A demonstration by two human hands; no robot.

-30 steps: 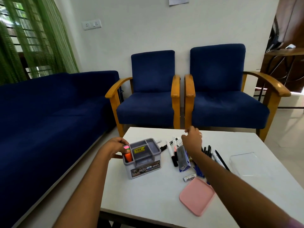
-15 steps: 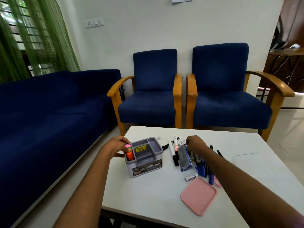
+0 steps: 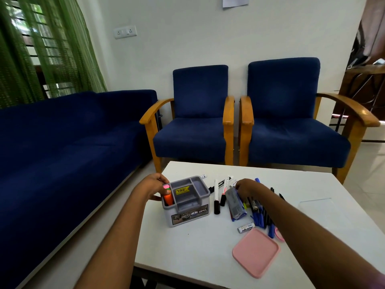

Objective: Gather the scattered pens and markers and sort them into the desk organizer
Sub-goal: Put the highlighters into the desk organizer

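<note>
A grey desk organizer (image 3: 187,207) stands on the white table (image 3: 198,247), with an orange and a pink highlighter (image 3: 167,197) upright in its left slot. My left hand (image 3: 155,187) holds the organizer's far left corner. White markers with black caps (image 3: 216,197) lie just right of it. My right hand (image 3: 245,186) reaches down onto the heap of blue and black pens (image 3: 260,215), fingers curled at a grey pouch (image 3: 234,202); what they grip is hidden. A short white marker (image 3: 245,228) lies nearer to me.
A pink square lid (image 3: 255,255) lies at the front right of the table and a clear plastic lid (image 3: 318,209) at the right. Two blue armchairs (image 3: 200,130) stand behind the table, a blue sofa (image 3: 62,142) to the left.
My right hand has come down from above the table onto the pen heap and moved slightly left. The left hand stays on the organizer.
</note>
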